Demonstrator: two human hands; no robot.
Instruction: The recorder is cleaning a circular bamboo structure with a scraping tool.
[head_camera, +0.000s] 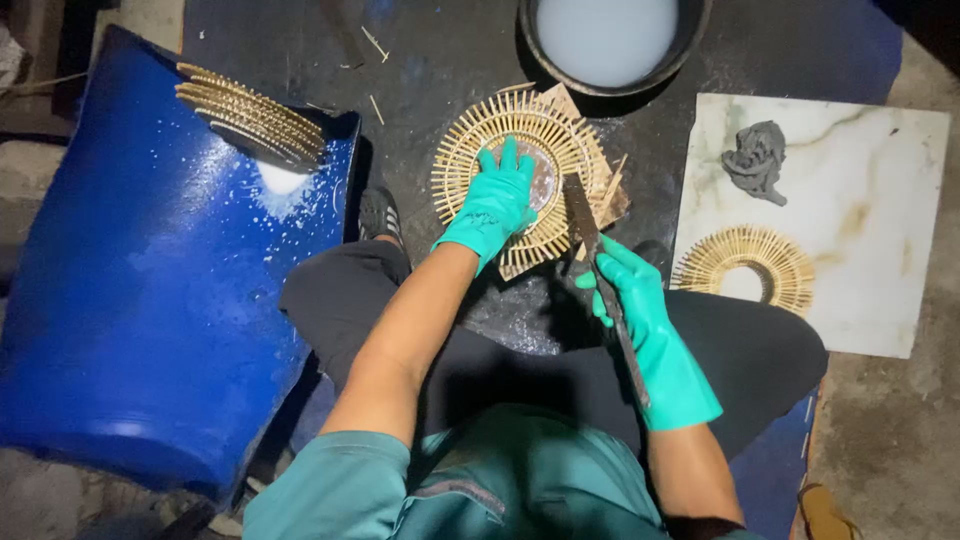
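A round sunburst ring of pale bamboo sticks (520, 180) is pressed flat under the spread fingers of the left hand (497, 200). A long dark flat blade (603, 285) is gripped by the closed right hand (635, 300), its tip just beside those fingers. One like ring (745, 268) is laid on the white marble tile (880, 200), and a stack of rings (250, 115) is seen beyond the left fingers, so some look done.

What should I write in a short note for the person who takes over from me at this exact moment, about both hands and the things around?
Left hand: in a green glove, pressed flat on the round bamboo-stick frame lying on the dark mat.
Right hand: in a green glove, grips a long dark flat tool whose tip lies at the frame's right edge.
Bowl of whitish liquid: just above the frame.
Marble slab, right: bears a second stick frame and a grey rag.
Blue drum, left: a stack of similar frames lies on it.
Done: stacked frames are set aside. Left: the frame under the hand is in work.
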